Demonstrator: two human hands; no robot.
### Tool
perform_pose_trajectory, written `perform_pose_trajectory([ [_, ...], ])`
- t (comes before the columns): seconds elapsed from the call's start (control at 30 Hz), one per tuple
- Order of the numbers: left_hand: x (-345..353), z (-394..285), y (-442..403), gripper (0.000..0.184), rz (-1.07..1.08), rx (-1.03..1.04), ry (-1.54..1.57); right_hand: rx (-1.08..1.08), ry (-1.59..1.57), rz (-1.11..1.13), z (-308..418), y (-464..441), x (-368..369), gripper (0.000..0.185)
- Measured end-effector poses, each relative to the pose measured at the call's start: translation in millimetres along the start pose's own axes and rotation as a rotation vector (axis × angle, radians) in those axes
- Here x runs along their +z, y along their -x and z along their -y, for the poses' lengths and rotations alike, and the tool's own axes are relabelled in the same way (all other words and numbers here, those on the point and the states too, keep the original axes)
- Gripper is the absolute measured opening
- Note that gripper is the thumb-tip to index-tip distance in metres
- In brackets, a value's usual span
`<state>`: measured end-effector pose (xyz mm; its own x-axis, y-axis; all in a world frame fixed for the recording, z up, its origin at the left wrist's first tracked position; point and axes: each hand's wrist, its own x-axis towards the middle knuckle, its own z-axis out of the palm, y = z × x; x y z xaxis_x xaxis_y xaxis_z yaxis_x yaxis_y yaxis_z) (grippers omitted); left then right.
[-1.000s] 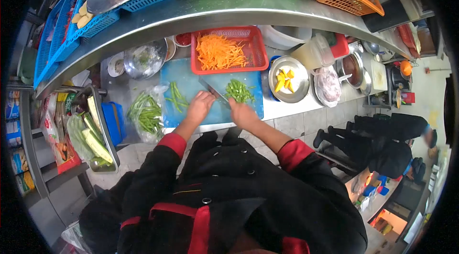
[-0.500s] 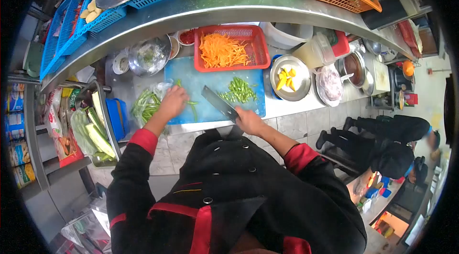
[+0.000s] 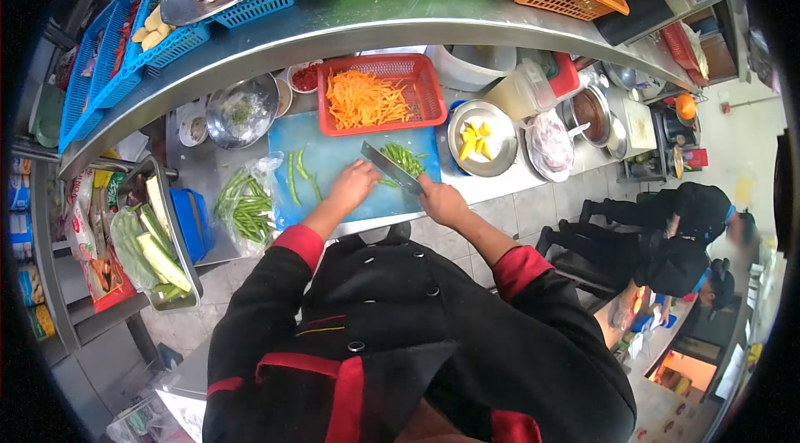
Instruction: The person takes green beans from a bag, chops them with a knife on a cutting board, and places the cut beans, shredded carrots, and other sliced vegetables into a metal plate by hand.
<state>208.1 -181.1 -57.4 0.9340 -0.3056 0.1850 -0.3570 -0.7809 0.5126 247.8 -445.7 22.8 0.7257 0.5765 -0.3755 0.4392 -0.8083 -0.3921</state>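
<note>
My right hand grips the handle of a broad knife, its blade slanting over the blue cutting board. Close to the blade's left side, my left hand is closed with its fingertips down on the board; a green bean piece shows between it and the blade. Cut green beans lie in a pile beyond the knife. Several longer beans rest on the board left of my left hand. Beside the board's left edge is a clear plastic bag of green beans.
A red basket of shredded carrot stands at the board's far edge. To the right are a metal bowl with yellow pieces and other containers. A steel shelf with baskets overhangs the back. Two people stand far right.
My left hand went left to the beans and bag, then came back beside the knife. Longer beans now lie spread on the board's left. The knife has moved onto the cut pile's near side.
</note>
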Motion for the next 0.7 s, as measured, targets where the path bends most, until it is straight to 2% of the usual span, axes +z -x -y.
perform_pose_trajectory([
  [0.07,-0.8,2.6,0.5,0.012,-0.026,0.062,-0.015,-0.067,0.027,-0.009,0.6,0.8,-3.5,0.035],
  [0.27,-6.1,-7.1,4.9,0.014,-0.088,0.004,-0.022,-0.049,0.162,0.105,13.7,12.6,-34.7,0.041],
  [0.43,3.0,-12.0,3.0,0.021,-0.208,-0.062,-0.086,-0.007,0.115,0.037,18.0,-2.5,10.0,0.037],
  [0.53,1.2,-13.5,5.9,0.022,-0.201,-0.071,-0.086,-0.015,0.096,0.089,28.1,-1.6,-7.9,0.034],
  [0.6,2.6,-11.3,5.9,0.022,-0.206,-0.059,-0.097,-0.047,0.057,0.045,28.1,9.2,-23.5,0.027],
  [0.67,4.1,-12.2,6.2,0.022,-0.22,-0.052,-0.103,-0.007,0.07,0.018,21.6,3.4,3.2,0.025],
  [0.7,4.2,-14.5,7.9,0.019,-0.228,-0.065,-0.093,-0.006,0.063,0.014,24.9,-1.5,11.8,0.03],
])
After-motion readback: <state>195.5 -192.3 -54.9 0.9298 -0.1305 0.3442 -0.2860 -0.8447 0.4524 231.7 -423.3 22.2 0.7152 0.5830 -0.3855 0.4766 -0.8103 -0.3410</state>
